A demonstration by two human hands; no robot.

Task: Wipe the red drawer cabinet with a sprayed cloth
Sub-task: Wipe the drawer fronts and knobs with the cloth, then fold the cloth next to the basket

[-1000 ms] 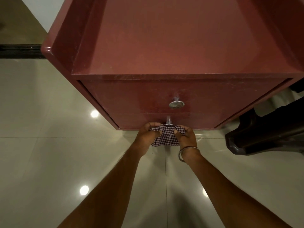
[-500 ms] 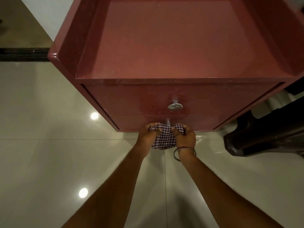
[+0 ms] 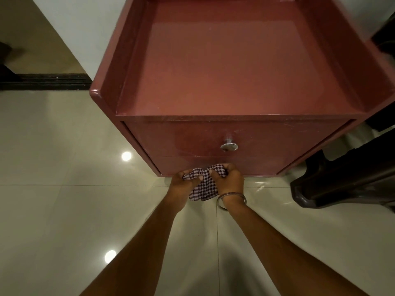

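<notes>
The red drawer cabinet [image 3: 235,82] fills the upper middle of the head view, with a raised rim round its top and two drawer fronts below. A round metal knob [image 3: 229,146] shows on the upper drawer. The lower drawer's knob is hidden behind the cloth. A checked cloth [image 3: 204,186] is bunched in front of the lower drawer. My left hand [image 3: 183,185] grips its left part with curled fingers. My right hand [image 3: 229,180], a metal bangle on its wrist, grips the right part.
Glossy pale floor tiles [image 3: 64,210] spread around and beneath the cabinet. A dark plastic piece of furniture [image 3: 342,182] stands close on the right. A white wall [image 3: 74,28] and a dark floor strip [image 3: 42,82] lie at the back left.
The view has tilted up, so more of the cabinet top shows. Both hands have drawn closer together on the cloth, bunching it tighter over the lower knob.
</notes>
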